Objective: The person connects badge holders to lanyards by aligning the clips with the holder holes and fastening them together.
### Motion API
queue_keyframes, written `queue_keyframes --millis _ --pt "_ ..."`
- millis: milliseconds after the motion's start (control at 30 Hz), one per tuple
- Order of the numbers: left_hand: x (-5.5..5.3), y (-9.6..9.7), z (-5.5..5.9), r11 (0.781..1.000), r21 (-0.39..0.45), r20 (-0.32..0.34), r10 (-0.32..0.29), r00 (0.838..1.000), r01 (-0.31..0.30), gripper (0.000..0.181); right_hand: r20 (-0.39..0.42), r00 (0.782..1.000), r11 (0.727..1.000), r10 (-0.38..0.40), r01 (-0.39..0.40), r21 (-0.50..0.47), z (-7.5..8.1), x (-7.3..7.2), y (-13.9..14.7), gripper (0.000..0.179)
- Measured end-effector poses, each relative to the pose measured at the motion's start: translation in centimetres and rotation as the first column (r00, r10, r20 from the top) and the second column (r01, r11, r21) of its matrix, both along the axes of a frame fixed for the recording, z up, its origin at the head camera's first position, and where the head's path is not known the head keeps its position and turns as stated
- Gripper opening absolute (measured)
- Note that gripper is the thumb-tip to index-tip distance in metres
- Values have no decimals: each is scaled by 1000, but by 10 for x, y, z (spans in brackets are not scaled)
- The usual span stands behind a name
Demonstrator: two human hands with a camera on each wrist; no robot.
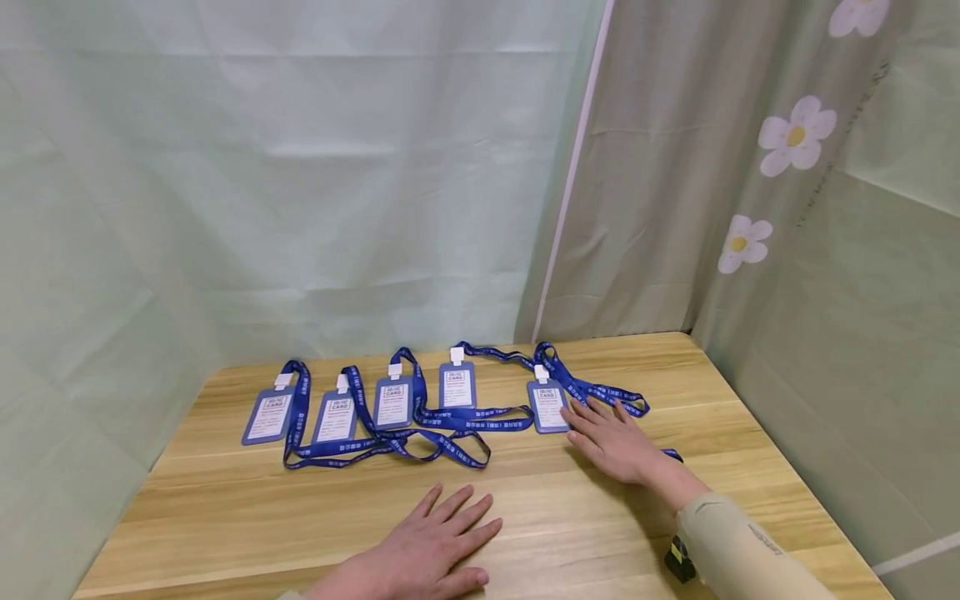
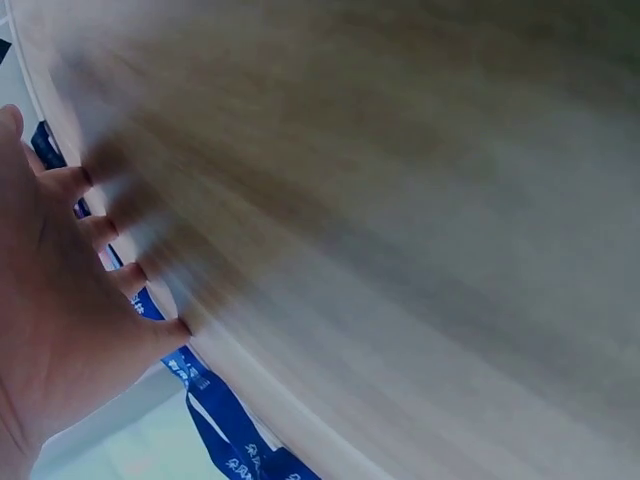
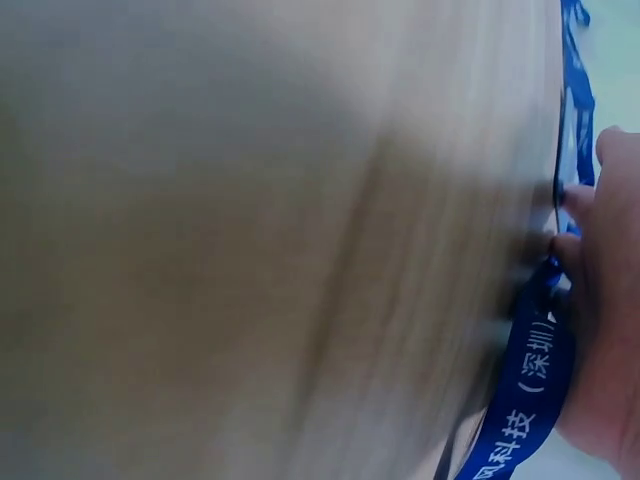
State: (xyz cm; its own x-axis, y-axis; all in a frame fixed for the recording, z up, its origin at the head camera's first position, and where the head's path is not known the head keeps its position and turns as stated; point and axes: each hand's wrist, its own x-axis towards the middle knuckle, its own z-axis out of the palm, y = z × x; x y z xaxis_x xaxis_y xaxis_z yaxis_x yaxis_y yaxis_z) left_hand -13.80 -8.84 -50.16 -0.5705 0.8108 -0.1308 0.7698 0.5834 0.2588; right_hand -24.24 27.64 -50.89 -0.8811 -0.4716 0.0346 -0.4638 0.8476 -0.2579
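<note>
My right hand [image 1: 611, 437] rests at the right-hand ID badge [image 1: 551, 407], its fingers stretched out over the badge's edge and the blue lanyard [image 1: 588, 387] beside it. In the right wrist view, a printed blue strap [image 3: 530, 370] runs below that hand [image 3: 610, 290], with fingertips right at the lanyard. My left hand [image 1: 423, 546] is spread on the wooden table in front of the other badges, holding nothing. In the left wrist view, the fingertips of this hand [image 2: 60, 290] touch the tabletop, and a blue lanyard [image 2: 230, 420] shows beyond them.
To the left, more badges stand in a row: one at the far left [image 1: 268, 414], then others [image 1: 335, 417], [image 1: 393, 402] and a badge set slightly back [image 1: 457, 386]. Their straps overlap on the table [image 1: 247, 517]. A small black object [image 1: 679, 560] lies by the right sleeve. Curtains [image 1: 375, 183] surround the table.
</note>
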Motion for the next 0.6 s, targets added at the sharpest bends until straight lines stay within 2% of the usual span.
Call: queue_keyframes --millis 200,267,367,433,500,600 --pt "-1 2 -2 1000 10 14 6 1000 -6 65 -28 1000 1000 1 -1 9 -2 -19 3 56" --pt "-2 2 -3 1000 16 20 7 1000 -7 64 -41 999 1000 4 -4 7 -3 -22 4 55" --pt "-1 0 -1 999 33 -13 4 1000 -3 64 -51 999 1000 1 -2 -5 -4 -21 6 57" --pt "0 -3 2 998 51 -28 25 999 -23 63 -63 998 1000 -5 3 -22 -2 -19 7 59" --pt "0 -9 9 996 68 -72 59 996 -54 63 -83 996 999 -12 9 -32 1 -15 10 61" --pt "-3 -24 18 987 82 -134 146 980 -136 63 -131 991 999 -9 4 -39 6 -6 16 63"
